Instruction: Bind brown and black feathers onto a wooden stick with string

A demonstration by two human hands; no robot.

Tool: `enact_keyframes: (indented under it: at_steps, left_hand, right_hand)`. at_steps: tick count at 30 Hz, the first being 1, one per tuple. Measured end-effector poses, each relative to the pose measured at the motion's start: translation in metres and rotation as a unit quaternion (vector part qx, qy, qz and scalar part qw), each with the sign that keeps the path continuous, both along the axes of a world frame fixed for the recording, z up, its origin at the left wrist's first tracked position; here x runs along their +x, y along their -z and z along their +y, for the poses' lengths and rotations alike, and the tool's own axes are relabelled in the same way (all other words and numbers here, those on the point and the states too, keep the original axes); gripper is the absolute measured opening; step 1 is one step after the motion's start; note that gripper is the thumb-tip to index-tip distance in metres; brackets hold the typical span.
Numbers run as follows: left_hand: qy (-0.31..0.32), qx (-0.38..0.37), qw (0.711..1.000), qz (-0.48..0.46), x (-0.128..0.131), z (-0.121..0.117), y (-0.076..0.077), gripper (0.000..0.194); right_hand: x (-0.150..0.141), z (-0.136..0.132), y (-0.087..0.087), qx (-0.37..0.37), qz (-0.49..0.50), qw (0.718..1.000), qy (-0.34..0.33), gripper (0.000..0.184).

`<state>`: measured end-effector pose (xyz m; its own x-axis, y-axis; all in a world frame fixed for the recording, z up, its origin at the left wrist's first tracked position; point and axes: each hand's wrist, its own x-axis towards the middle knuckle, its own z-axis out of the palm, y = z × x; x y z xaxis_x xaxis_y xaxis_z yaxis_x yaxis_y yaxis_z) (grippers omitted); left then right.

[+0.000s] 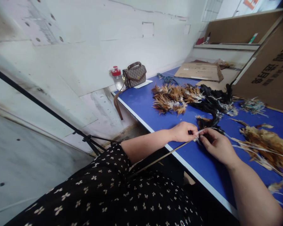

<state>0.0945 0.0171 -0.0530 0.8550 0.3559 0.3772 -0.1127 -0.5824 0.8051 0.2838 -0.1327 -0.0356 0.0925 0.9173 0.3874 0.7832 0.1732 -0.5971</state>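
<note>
Over the blue table, my left hand (182,131) is closed in a pinch on a thin white strip (204,129). Close beside it, my right hand (217,146) also has thumb and fingers closed on the strip, which trails off right across the table. A straight tan cord or thin rod (160,158) runs from under my left hand down to my lap; which it is, I cannot tell. Dark and brown feathers (204,121) lie just behind my fingertips. Whether a feather is also pinched there is hidden. Pale brown feathers (266,141) lie right of my right hand.
Piles of orange-brown feathers (171,97) and black feathers (214,97) cover the blue table (141,103) farther back. A checked handbag (135,75) and red-lidded bottle (117,77) stand at the far corner. Cardboard (271,66) borders the right. A black tripod (87,138) stands left.
</note>
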Motion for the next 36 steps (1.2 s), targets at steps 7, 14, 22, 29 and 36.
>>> enact_keyframes:
  at_steps: [7, 14, 22, 29, 36]
  left_hand:
    - [-0.031, 0.208, 0.978, -0.006, 0.006, -0.013, -0.001, 0.024]
    - [-0.038, 0.240, 0.970, -0.001, 0.006, -0.013, -0.001, 0.028]
    - [-0.053, 0.214, 0.975, -0.019, 0.005, -0.013, 0.000, 0.027]
    - [-0.043, 0.225, 0.973, -0.024, 0.006, -0.014, 0.003, 0.028]
    - [-0.042, 0.233, 0.972, 0.001, 0.007, -0.014, -0.001, 0.026]
  right_hand:
    - [0.008, 0.001, 0.006, -0.019, 0.055, 0.998, -0.020, 0.029]
    - [0.016, 0.007, 0.012, 0.008, 0.074, 0.996, -0.051, 0.043]
    - [0.017, 0.006, 0.008, 0.031, 0.045, 0.997, -0.053, 0.047]
    - [0.017, 0.003, -0.002, -0.028, 0.108, 0.991, -0.072, 0.054]
    - [0.019, 0.001, -0.005, -0.101, 0.218, 0.968, -0.072, 0.058]
